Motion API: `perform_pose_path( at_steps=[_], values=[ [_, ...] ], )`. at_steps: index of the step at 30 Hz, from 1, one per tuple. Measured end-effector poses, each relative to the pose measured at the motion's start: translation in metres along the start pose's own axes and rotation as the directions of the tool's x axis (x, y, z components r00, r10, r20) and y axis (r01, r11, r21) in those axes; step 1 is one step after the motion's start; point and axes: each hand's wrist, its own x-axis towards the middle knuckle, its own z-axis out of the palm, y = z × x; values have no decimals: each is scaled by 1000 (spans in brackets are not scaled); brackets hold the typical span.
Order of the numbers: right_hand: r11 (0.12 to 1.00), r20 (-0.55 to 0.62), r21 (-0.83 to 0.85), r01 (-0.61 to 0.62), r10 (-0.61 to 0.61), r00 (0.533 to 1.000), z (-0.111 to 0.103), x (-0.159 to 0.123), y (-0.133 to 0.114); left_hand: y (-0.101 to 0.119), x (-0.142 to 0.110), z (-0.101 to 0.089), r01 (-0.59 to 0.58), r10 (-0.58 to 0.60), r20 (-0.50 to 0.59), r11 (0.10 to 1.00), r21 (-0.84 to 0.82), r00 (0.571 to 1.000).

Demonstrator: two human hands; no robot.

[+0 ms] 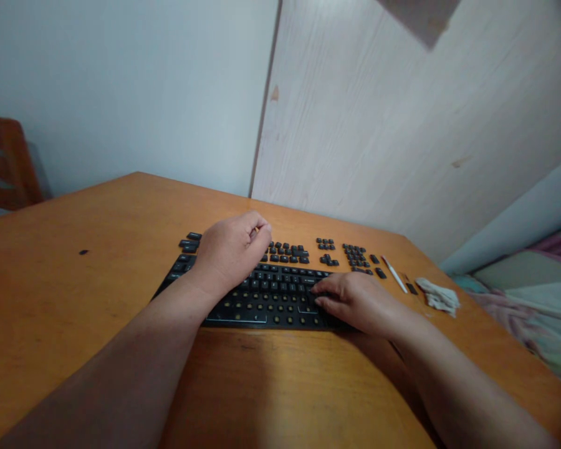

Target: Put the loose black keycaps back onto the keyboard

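A black keyboard (262, 298) lies on the wooden table, with keycaps on its upper rows and bare key stems across the lower rows. My left hand (234, 246) hovers over the keyboard's back edge, beside the loose keycaps (287, 252). Its fingers are curled and the thumb meets the index finger; whatever may be between them is hidden. On the keyboard's right part rests my right hand (350, 296), thumb and index finger stretched out with a small gap between their tips. I see no keycap held there.
Behind the keyboard, more loose keycaps lie in groups, including a number-pad cluster (354, 254). To the right are a white pen-like tool (394, 274), a small dark piece (412, 289) and a crumpled white cloth (438, 296). One dark bit (83, 252) lies far left, near a wooden chair (9, 162).
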Motion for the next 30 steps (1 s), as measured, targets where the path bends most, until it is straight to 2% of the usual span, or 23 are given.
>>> perform_pose_path(
  at_steps=[3,13,20,30],
  values=[
    [1000,-27,8,-13,13,1000,0,0,-1,0,0,0,-3,3,-4,1000,-6,1000],
    [999,16,-8,-39,39,999,-3,2,-6,0,1,0,9,-9,2,1000,15,1000],
    [1000,29,2,20,-20,999,-5,-1,-2,-1,1,-1,0,0,-13,1000,4,1000],
    [999,43,-29,15,-14,999,-7,-2,-5,0,1,-1,12,-12,-6,1000,-6,1000]
  ],
)
